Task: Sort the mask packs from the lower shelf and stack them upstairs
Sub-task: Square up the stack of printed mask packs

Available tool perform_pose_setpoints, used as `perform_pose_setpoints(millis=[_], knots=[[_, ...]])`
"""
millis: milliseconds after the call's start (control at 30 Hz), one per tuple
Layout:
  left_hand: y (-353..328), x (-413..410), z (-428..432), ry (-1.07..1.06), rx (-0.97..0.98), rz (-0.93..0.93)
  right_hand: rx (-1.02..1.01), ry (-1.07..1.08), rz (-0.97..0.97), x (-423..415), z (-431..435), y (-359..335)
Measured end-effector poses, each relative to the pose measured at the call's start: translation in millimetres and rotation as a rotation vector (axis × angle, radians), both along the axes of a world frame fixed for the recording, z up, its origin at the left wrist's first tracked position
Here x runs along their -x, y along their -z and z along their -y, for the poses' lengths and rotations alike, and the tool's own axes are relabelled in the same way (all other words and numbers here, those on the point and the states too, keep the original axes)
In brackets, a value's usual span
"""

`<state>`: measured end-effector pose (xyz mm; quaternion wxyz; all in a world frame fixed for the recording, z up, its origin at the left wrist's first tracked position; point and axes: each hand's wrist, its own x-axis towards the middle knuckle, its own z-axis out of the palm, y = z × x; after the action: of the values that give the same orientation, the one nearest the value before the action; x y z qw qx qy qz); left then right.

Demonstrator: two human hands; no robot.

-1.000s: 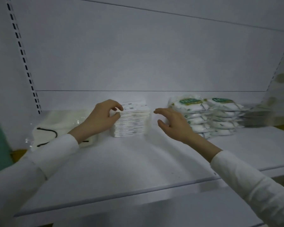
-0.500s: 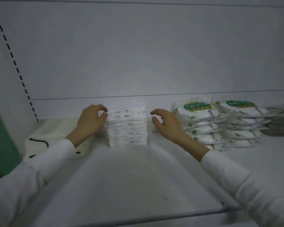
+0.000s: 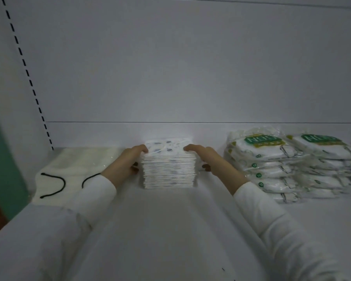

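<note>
White flat shelf board [image 3: 170, 230] and white back panel [image 3: 190, 67] looked like smooth matt painted metal. Stack of thin white printed mask packs [image 3: 168, 169]: glossy film wrappers. Green-labelled white pack piles [image 3: 272, 159]: crinkled shiny clear plastic. Cream folded masks with black loops [image 3: 73, 165]: soft matt cloth. White long sleeves [image 3: 272, 220]: matt fabric.

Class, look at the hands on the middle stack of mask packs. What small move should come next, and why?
Probably a gentle inward press to square the stack of mask packs: the left hand and right hand flank it with fingertips over its top edges, it sits on the shelf, and its side edges look slightly uneven.
</note>
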<state>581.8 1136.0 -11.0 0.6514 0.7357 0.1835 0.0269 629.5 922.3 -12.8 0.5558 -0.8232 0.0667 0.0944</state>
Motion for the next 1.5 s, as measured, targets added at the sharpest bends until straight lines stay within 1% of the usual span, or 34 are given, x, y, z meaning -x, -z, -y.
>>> perform_pose_setpoints(millis=[200, 333, 433, 567, 767, 833, 900, 967, 1033, 1100, 1167, 1233, 1300, 1367, 1433, 1500], knots=[[11.3, -0.4, 2.2, 0.027, 0.112, -0.092, -0.085, -0.051, -0.155, -10.5, 4.0, 21.5], [17.3, -2.1, 4.1, 0.045, 0.195, -0.132, -0.092, -0.079, -0.171, -11.3, 7.9, 25.2], [22.0, -3.2, 3.4, 0.074, 0.262, -0.074, -0.15, -0.104, -0.181, -12.3, 9.3, 28.0], [28.9, -4.7, 0.9, 0.084, 0.301, -0.047, -0.252, -0.143, -0.174, -8.6, 5.5, 28.0], [36.5, -5.4, 2.5, 0.076, 0.354, -0.026, -0.31, -0.055, -0.171, -4.7, 2.3, 32.5], [35.7, -4.4, 3.1, 0.138, 0.402, -0.016, -0.359, -0.051, -0.17, -3.5, 3.5, 33.8], [37.4, -3.7, 3.8, 0.195, 0.425, 0.003, -0.435, -0.112, -0.154, -3.1, 6.6, 35.1], [36.4, -0.3, 5.5, 0.226, 0.442, 0.042, -0.555, -0.212, -0.102, -0.9, 11.5, 35.0], [33.3, 1.6, 6.1, 0.237, 0.458, 0.114, -0.66, -0.296, -0.041, 3.5, 16.3, 31.5], [29.7, 1.8, 4.5, 0.237, 0.469, 0.204, -0.72, -0.355, 0.029, 8.4, 17.5, 27.0], [30.1, 1.5, 1.7, 0.246, 0.444, 0.3, -0.729, -0.405, 0.101, 9.1, 19.5, 27.0], [34.2, 2.5, -0.7, 0.284, 0.382, 0.355, -0.691, -0.465, 0.154, 12.0, 24.5, 30.8], [41.0, 4.1, -2.3, 0.319, 0.278, 0.374, -0.635, -0.528, 0.169, 15.0, 32.0, 42.2], [48.1, 4.8, -2.3, 0.356, 0.176, 0.375, -0.596, -0.501, 0.149, 16.6, 36.5, 58.0], [54.7, 7.8, 0.3, 0.38, 0.124, 0.373, -0.527, -0.474, 0.167, 17.6, 37.1, 71.3], [61.2, 12.3, 2.7, 0.403, 0.118, 0.369, -0.441, -0.498, 0.218, 16.2, 37.9, 79.7]])
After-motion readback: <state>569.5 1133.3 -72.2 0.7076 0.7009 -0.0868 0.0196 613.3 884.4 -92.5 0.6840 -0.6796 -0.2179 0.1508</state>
